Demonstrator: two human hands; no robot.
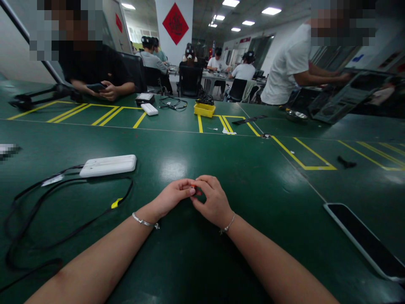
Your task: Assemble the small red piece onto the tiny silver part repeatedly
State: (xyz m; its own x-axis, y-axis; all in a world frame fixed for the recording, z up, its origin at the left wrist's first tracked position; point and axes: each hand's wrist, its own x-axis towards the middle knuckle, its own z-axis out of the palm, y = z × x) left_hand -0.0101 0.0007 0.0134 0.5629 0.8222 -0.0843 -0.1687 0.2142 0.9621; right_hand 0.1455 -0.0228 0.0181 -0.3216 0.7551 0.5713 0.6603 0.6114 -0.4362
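The small orange-red piece (194,185) sits where my two sets of fingertips meet, just off the left thumb's tip and beside the right index finger. My left hand (174,195) seems nearer, thumb and forefinger apparently pinching it; my right hand (215,202) curls in with bent fingers, thumb lower, and I can't tell whether it grips too. The piece is bright, mostly hidden, its long axis unreadable. Outward on the green table (253,169), a white slab-shaped device (108,166) lies left, a phone (363,238) right.
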